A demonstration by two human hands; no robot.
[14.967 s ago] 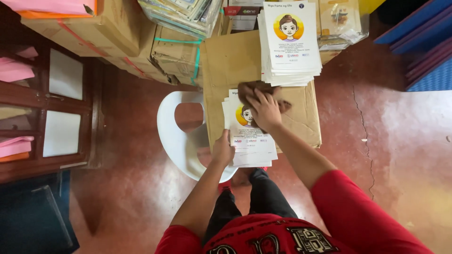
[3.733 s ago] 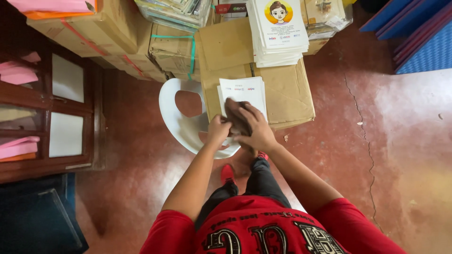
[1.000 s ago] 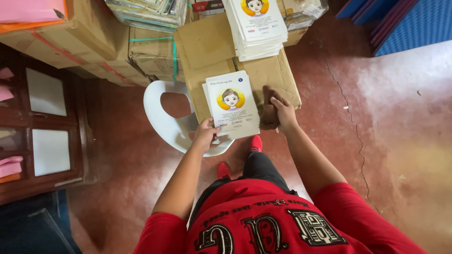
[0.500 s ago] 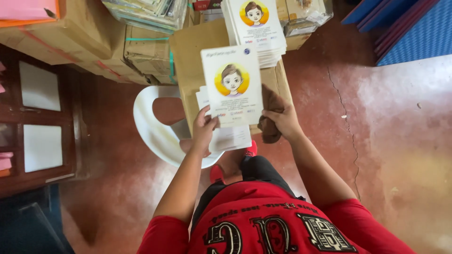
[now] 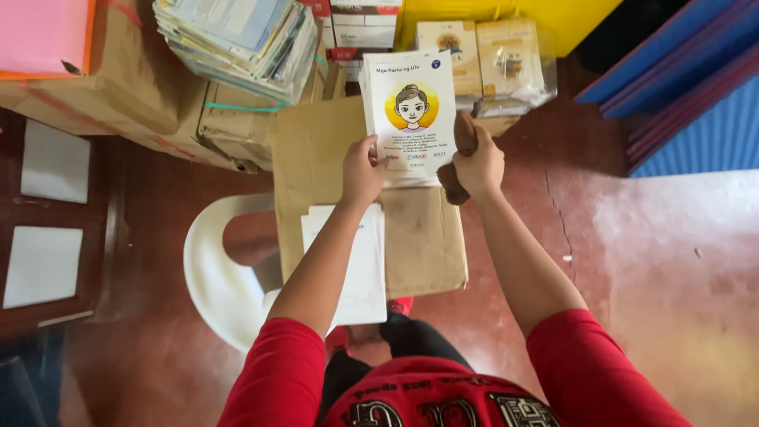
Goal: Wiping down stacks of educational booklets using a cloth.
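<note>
Left hand point(image 5: 362, 170) pinches the white booklet point(image 5: 409, 107) at its near left corner; right hand point(image 5: 479, 162) is fisted around a brown cloth point(image 5: 462, 150) beside it.

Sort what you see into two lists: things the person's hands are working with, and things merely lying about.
In hand:
left hand holding the white booklet
right hand gripping a brown cloth
booklet stack on the cardboard box

Lying about:
white plastic chair
bundled papers
blue boards
pink folder
</note>
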